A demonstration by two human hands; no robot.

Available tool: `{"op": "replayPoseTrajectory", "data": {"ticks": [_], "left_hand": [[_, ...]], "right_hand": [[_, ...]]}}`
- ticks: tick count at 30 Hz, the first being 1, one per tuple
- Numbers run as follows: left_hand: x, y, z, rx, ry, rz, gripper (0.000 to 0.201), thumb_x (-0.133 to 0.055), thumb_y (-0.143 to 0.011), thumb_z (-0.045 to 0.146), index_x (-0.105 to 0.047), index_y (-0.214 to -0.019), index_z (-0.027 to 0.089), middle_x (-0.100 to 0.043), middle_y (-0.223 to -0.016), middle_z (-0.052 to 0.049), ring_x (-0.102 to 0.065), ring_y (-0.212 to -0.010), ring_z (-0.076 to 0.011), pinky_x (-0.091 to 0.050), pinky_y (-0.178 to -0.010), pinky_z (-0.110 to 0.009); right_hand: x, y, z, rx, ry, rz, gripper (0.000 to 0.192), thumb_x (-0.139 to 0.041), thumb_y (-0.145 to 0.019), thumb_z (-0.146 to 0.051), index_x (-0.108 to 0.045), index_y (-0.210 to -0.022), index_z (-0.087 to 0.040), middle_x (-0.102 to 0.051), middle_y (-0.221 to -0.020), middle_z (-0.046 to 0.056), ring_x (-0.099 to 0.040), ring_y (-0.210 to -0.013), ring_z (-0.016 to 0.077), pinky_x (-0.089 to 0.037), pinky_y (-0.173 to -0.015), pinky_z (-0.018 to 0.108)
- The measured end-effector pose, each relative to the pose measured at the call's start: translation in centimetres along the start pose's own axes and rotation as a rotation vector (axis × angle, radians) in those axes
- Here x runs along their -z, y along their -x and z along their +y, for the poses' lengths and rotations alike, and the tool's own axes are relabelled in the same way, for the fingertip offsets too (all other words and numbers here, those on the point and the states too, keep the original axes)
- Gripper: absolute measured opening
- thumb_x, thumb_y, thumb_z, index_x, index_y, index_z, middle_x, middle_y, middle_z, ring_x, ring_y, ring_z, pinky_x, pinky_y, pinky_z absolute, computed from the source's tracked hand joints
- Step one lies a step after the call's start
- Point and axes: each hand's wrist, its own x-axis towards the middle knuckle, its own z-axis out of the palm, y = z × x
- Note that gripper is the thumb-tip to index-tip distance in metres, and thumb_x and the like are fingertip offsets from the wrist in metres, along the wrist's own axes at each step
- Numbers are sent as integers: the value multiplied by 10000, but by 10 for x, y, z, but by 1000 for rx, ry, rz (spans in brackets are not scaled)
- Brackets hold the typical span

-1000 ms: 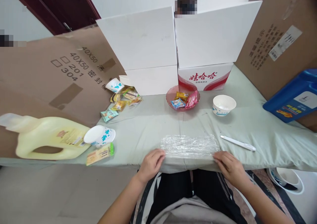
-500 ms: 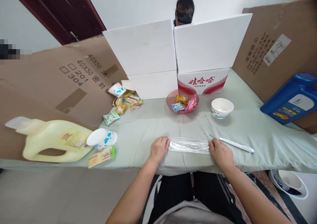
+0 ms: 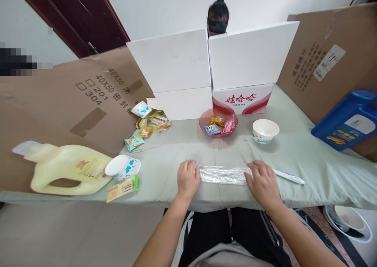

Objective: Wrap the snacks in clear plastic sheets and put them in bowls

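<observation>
Plastic wrap: the plastic wrap (image 3: 223,175) lies as a narrow, crinkled, clear strip, folded flat, running left to right near the front edge of the table (image 3: 309,157).
Left arm: bare forearm rises from the lower middle toward the strip's left end, wrist straight.
Left hand: the left hand (image 3: 187,179) lies palm down, fingers loosely curled and together, fingertips touching the left end of the wrap; it presses rather than grips.
Right arm: forearm comes in from the lower right, angled toward the strip's right end.
Right hand: the right hand (image 3: 262,183) is flat and spread open, palm down, covering the right end of the wrap.
Pen: a white pen (image 3: 289,176) lies just beside the right hand, its near end hidden under it.
Farther back: a pink bowl of snacks (image 3: 218,124) and a white bowl (image 3: 265,130) stand well apart from the wrap.
Left side: a yellow jug (image 3: 63,170) lies on its side beside a paper cup (image 3: 122,166).
</observation>
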Motion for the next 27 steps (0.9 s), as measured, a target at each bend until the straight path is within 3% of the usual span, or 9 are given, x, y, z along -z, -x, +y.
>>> {"op": "replayPoseTrajectory", "data": {"ticks": [2,5,9,13,16,20,22,24,27], "left_hand": [[-5,1,26,-136,77,-108,285,-427,-906,184,-610,-1123,158,-621,-1164,-127,-546,-1148,-269,-441,-975,-422],[-19,8,52,-248,69,-348,424,-426,-929,248,-485,-1340,165,-449,-1444,-118,-356,-1364,-301,-322,-1089,-504],[-29,16,34,-229,-18,-538,626,-430,-935,474,-313,-1473,175,-260,-1554,-119,-208,-1438,-311,-212,-1143,-526],[-26,18,-2,-161,-86,-545,658,-381,-939,528,-282,-1491,182,-211,-1570,-108,-164,-1452,-293,-176,-1158,-488],[-22,17,-9,-109,-130,-507,641,-379,-940,506,-318,-1475,159,-246,-1559,-125,-173,-1446,-308,-176,-1148,-503],[-11,21,14,-5,-163,-320,580,-488,-901,448,-462,-1372,110,-421,-1428,-200,-341,-1335,-373,-313,-1051,-532],[-6,25,31,-3,-129,-259,453,-532,-888,373,-558,-1262,120,-553,-1232,-184,-489,-1163,-336,-411,-960,-477],[-4,27,46,-56,-63,-273,335,-551,-879,320,-617,-1164,156,-607,-1070,-134,-546,-1019,-289,-461,-881,-429],[-6,28,60,-149,36,-327,336,-569,-874,322,-610,-1180,188,-612,-1122,-115,-535,-1061,-296,-448,-915,-463]], "right_hand": [[-8,-2,-19,140,-70,-51,364,-452,-935,-325,-581,-1233,-159,-561,-1302,149,-409,-1292,305,-288,-1073,478],[-29,-3,-37,271,-103,-236,500,-415,-943,-424,-474,-1379,-185,-455,-1445,108,-325,-1370,290,-209,-1118,498],[-44,9,-17,260,-59,-375,670,-381,-924,-570,-362,-1453,-161,-349,-1510,110,-275,-1401,299,-214,-1114,511],[-31,36,18,225,2,-288,729,-410,-908,-583,-282,-1486,-158,-336,-1515,120,-264,-1408,289,-224,-1112,499],[-16,61,28,246,32,-208,743,-456,-903,-526,-223,-1502,-153,-331,-1520,116,-255,-1411,282,-215,-1119,497],[-3,92,32,274,41,-124,569,-454,-911,-260,-329,-1460,-175,-428,-1470,82,-350,-1360,238,-239,-1111,439],[2,101,37,267,-13,-76,490,-428,-890,-150,-460,-1374,-216,-540,-1372,58,-464,-1258,208,-309,-1055,389],[10,104,40,230,-105,-31,401,-433,-867,-124,-593,-1211,-252,-637,-1214,49,-553,-1110,207,-377,-967,380],[31,98,39,188,-217,30,274,-483,-823,-137,-658,-994,-258,-660,-1074,66,-576,-1025,243,-419,-898,425]]}}
